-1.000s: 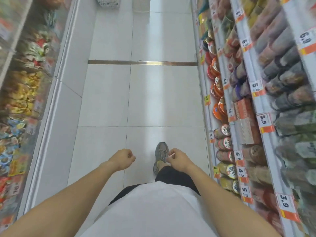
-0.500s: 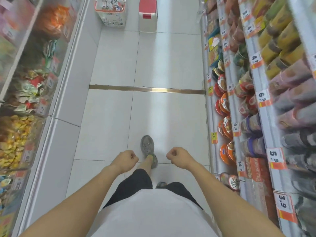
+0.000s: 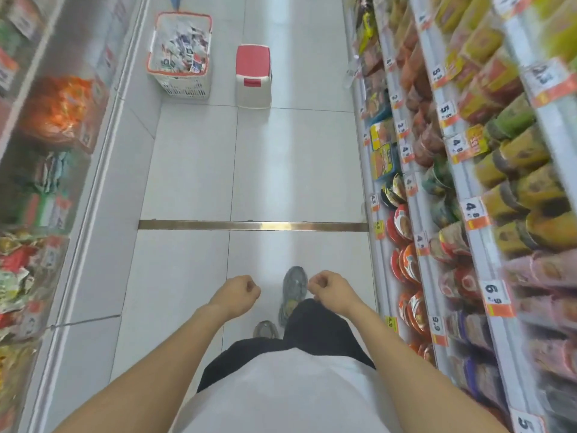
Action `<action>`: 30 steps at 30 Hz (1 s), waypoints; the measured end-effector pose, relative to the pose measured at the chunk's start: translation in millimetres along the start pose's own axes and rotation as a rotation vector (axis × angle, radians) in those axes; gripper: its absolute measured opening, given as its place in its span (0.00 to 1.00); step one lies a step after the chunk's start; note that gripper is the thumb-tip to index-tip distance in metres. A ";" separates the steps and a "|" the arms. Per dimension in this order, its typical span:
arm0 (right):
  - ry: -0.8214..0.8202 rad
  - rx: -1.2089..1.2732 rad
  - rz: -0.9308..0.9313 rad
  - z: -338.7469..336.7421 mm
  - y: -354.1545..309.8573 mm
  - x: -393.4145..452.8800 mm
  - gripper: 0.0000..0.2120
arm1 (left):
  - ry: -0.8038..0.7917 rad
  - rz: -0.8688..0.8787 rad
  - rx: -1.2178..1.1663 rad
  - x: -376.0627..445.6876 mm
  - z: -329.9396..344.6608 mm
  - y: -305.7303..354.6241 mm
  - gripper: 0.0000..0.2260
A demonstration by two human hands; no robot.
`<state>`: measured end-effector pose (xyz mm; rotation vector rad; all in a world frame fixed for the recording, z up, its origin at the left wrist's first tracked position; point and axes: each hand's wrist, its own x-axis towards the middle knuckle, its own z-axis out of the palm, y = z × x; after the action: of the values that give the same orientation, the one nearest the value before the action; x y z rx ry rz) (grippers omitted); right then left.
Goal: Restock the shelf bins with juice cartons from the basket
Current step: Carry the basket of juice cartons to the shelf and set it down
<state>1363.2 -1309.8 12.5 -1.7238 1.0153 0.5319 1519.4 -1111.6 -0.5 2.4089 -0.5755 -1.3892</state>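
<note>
Shop aisle, pale tiled floor (image 3: 193,170), shelving on both sides. Right-hand shelves (image 3: 462,189) carry cup noodles and packets behind price tags; left-hand shelves (image 3: 46,126) hold bagged snacks, much blurred. A metal strip (image 3: 253,226) crosses the floor ahead of the feet.

Task item: the basket (image 3: 179,85), white with a red rim, stands on the floor at about 11 o'clock, well ahead, against the left shelving. It is filled with small packs; the print is too blurred to confirm them as juice cartons. Just beside it, toward 12 o'clock, stands a stool (image 3: 253,76) with a red top.

Hands: left hand (image 3: 239,293) and right hand (image 3: 331,290) are both held out at waist level, fingers curled into loose fists, holding nothing. Neither touches any goods. One shoe (image 3: 293,287) is forward between the hands.

Assessment: the step in hand is the approach to the basket; no carton is in hand and no restocking is under way. The juice bins cannot be identified in this view.

Next move, as judged: close the remaining floor past the strip, stop at the basket, bend or sit on the stool, and uncurl a hand to grip a carton. The target bin must be located first.
</note>
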 end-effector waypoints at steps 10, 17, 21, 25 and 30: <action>-0.082 -0.075 0.003 -122.7 -131.3 181.4 0.06 | 0.031 -0.067 -0.038 163.8 -154.5 101.9 0.11; -0.105 -0.078 -0.042 -195.8 -257.7 294.7 0.08 | 0.087 -0.076 -0.108 255.6 -273.5 153.1 0.09; -0.117 -0.083 -0.037 -225.3 -317.6 365.8 0.08 | 0.066 -0.064 -0.120 327.9 -338.8 178.3 0.10; -0.112 -0.113 0.004 -257.3 -377.4 424.7 0.09 | 0.052 -0.054 -0.181 395.4 -411.3 202.3 0.10; -0.049 -0.096 -0.003 -306.3 -453.2 486.5 0.08 | 0.014 -0.005 -0.129 470.4 -502.8 238.0 0.09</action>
<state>1970.1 -1719.1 12.7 -1.7881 0.9655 0.6269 2124.8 -1516.9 -2.8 2.3172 -0.4616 -1.3672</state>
